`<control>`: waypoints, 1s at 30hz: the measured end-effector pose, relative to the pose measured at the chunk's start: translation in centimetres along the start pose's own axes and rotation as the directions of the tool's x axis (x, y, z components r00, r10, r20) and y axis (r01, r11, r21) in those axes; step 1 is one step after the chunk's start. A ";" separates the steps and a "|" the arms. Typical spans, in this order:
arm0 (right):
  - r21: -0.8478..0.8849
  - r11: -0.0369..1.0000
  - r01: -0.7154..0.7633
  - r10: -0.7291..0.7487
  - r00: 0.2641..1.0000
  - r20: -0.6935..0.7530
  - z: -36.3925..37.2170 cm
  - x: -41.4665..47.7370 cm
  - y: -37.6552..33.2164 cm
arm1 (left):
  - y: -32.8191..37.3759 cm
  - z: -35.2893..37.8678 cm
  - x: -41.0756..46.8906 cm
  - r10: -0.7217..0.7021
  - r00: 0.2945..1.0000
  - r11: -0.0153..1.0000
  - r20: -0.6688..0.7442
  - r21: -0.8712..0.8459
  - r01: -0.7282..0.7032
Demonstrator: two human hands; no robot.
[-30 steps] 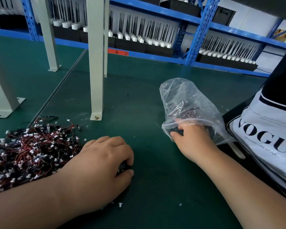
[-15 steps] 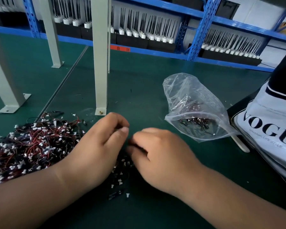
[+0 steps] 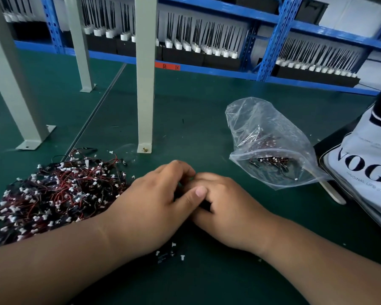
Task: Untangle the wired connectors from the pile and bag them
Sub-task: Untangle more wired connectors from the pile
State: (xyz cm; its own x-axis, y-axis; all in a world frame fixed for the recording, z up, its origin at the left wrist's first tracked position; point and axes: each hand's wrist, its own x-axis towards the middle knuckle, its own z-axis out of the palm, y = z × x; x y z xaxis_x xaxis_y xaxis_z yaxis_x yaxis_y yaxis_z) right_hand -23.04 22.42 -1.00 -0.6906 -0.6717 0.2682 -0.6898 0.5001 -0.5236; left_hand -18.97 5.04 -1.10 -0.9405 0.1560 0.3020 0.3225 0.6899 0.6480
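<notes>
A tangled pile of red and black wired connectors (image 3: 51, 192) with white plugs lies on the green table at the left. A clear zip bag (image 3: 271, 150) lies at the right, mouth towards me, with several connectors inside. My left hand (image 3: 154, 208) and my right hand (image 3: 229, 208) meet at the table's middle, fingers curled over a small bunch of connectors (image 3: 166, 254) that is mostly hidden beneath them. My left thumb lies over my right hand's fingers. A few white plugs and black wires peek out below my left palm.
A grey steel post (image 3: 144, 84) is bolted to the table just behind my hands, with two more posts further left. Blue shelving (image 3: 207, 67) with racks of black antennas runs along the back. A white printed bag (image 3: 365, 172) lies at the right edge.
My right hand left the bag's mouth and came to the middle. My left hand slid up from the pile's edge, and both now close together over a small bunch.
</notes>
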 end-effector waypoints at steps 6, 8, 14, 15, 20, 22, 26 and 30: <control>0.116 0.993 0.000 0.012 0.994 -0.110 -0.1 0.3 0.6 | 0.0 0.0 0.0 -0.001 1.000 0.999 0.008 0.038 0.001; 0.199 0.980 -0.025 0.051 0.991 -0.124 0.0 0.3 0.6 | -0.1 0.1 0.0 -0.006 1.000 0.999 0.010 0.045 0.006; 0.402 0.907 -0.129 0.192 0.974 -0.120 -0.4 0.6 0.6 | -0.2 0.0 -0.1 -0.031 0.999 0.996 0.009 0.083 0.030; 0.413 0.901 -0.131 0.196 0.973 -0.119 -0.5 0.7 0.6 | -0.2 0.0 0.0 -0.033 0.999 0.996 0.003 0.085 0.033; 0.490 0.856 -0.166 0.242 0.966 -0.094 -1.1 0.9 0.7 | -0.1 0.0 0.3 -0.042 0.999 0.996 -0.013 0.080 0.043; 0.526 0.831 -0.181 0.264 0.961 -0.086 -1.1 1.1 0.8 | 0.0 0.0 0.3 -0.046 0.999 0.995 -0.001 0.090 0.046; 0.638 0.745 -0.193 0.343 0.932 -0.118 -1.2 1.5 1.3 | -0.1 -0.1 0.3 -0.049 0.999 0.997 -0.001 0.063 0.049; 0.683 0.707 -0.186 0.374 0.917 -0.137 -1.1 1.8 1.8 | 0.1 -0.2 0.2 -0.056 0.998 0.998 -0.006 0.007 0.056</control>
State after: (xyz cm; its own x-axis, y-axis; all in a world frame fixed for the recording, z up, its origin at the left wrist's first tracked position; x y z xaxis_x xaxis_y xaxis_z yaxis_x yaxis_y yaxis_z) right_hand -25.72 22.72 -0.60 -0.9212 -0.3542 0.1611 -0.2103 0.1051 -0.9720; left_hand -19.10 5.01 -0.89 -0.9565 0.1129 0.2689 0.2683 0.7023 0.6594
